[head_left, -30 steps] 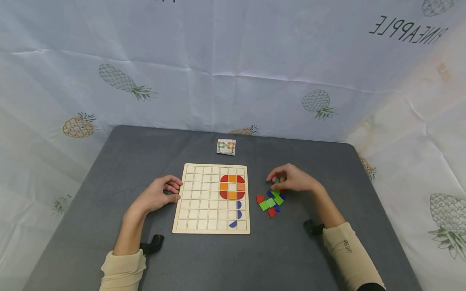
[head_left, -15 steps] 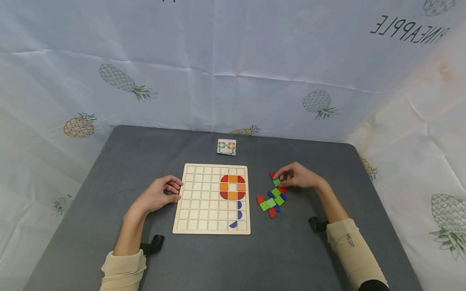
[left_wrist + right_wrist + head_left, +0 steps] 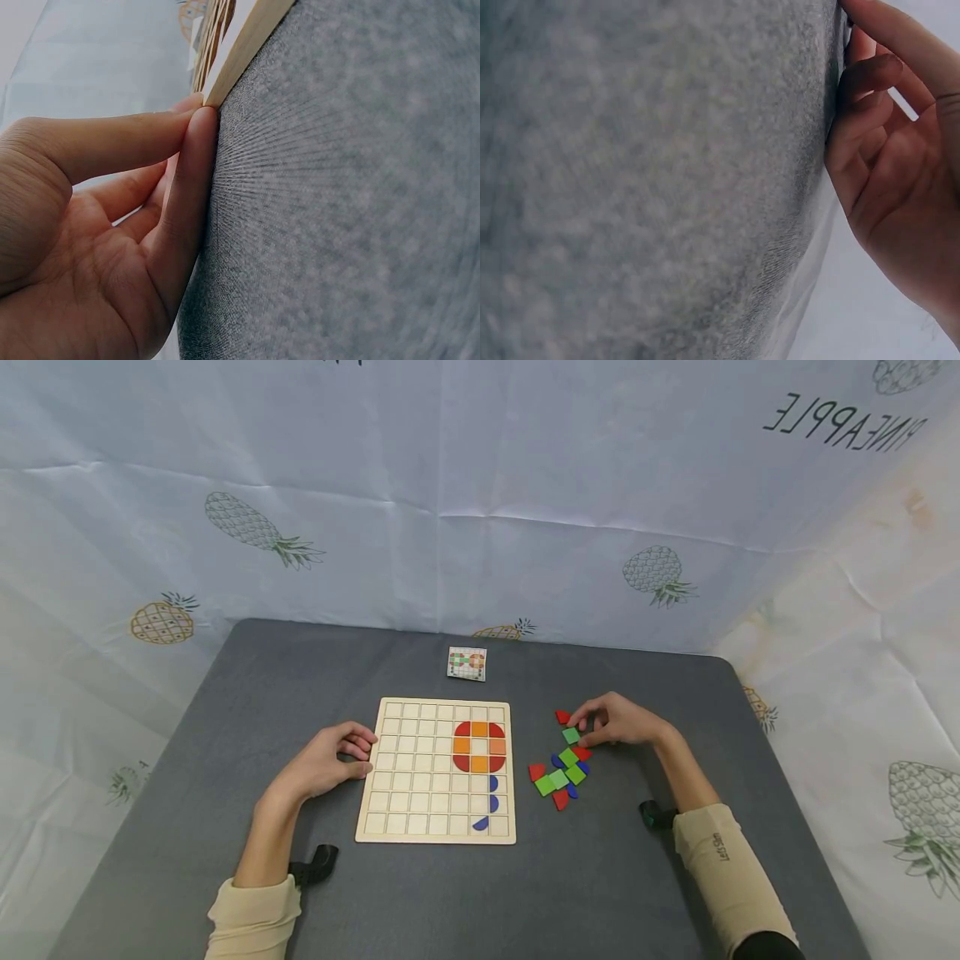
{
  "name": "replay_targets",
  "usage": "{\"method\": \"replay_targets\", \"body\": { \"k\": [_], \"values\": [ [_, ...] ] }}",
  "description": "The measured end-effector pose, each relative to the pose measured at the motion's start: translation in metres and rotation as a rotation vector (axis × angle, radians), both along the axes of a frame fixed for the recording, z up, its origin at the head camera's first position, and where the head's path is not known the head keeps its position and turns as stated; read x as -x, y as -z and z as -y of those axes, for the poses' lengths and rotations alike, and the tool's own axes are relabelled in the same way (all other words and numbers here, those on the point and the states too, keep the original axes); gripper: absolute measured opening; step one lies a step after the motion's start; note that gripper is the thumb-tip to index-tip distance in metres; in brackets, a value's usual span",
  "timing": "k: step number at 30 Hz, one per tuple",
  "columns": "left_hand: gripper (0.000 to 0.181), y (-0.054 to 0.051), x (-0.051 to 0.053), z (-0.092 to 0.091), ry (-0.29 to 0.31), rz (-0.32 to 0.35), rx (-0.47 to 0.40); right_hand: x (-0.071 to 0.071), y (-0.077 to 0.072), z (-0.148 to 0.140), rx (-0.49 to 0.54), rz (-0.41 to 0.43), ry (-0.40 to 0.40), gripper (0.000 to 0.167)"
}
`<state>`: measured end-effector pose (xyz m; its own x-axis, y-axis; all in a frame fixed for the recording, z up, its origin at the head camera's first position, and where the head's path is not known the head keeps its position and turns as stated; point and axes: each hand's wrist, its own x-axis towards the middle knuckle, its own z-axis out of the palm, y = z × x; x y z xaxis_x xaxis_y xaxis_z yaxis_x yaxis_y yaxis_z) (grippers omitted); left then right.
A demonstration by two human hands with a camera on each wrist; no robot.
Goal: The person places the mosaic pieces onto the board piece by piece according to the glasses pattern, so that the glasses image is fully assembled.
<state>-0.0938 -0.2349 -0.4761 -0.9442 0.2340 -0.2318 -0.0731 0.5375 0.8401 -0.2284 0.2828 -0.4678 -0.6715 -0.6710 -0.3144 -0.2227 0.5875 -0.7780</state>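
A pale wooden grid board (image 3: 416, 760) lies flat in the middle of the head view. On its right side sit red and orange pieces (image 3: 478, 763) in a ring, with several blue half-round pieces (image 3: 492, 803) below. My left hand (image 3: 326, 762) holds the board's left edge with thumb and fingertips; the left wrist view shows the fingertips against the board's corner (image 3: 225, 86). Right of the board, my right hand (image 3: 618, 722) has its thumb and index finger apart beside a green square tile (image 3: 572, 736). In the right wrist view those fingertips are cut off, so contact is unclear.
Loose red, green and blue tiles (image 3: 557, 778) lie in a cluster right of the board. A small pattern card (image 3: 467, 663) rests near the far edge of the grey table (image 3: 315, 677). A pineapple-print curtain (image 3: 375, 568) hangs behind.
My right hand has shifted slightly right and away from me, uncovering the green tile and a red one. That red tile has moved a little further back. My left hand stays put.
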Motion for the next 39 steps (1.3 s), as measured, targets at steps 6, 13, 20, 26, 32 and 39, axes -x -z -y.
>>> {"method": "replay_targets", "body": {
  "k": [6,13,20,26,32,39],
  "values": [
    [0.037,0.000,0.000,0.000,-0.003,0.005,-0.004,-0.001,0.002,0.000,-0.006,-0.032,0.008,0.027],
    [0.037,-0.001,0.000,0.000,0.001,0.009,-0.007,-0.004,0.005,-0.001,0.031,-0.065,0.037,0.025],
    [0.037,-0.001,0.000,0.001,0.009,-0.004,-0.001,-0.011,-0.002,0.024,0.077,-0.137,0.042,0.025],
    [0.037,0.000,0.000,0.001,0.009,-0.008,0.001,-0.016,-0.010,0.061,0.060,-0.205,-0.008,0.022],
    [0.037,0.001,0.000,0.001,0.009,-0.010,-0.002,-0.026,-0.020,0.106,0.027,-0.265,-0.061,0.023],
    [0.037,0.001,0.000,0.001,0.009,-0.012,-0.004,-0.039,-0.022,0.157,-0.053,-0.374,-0.125,0.026]
  ]
}}
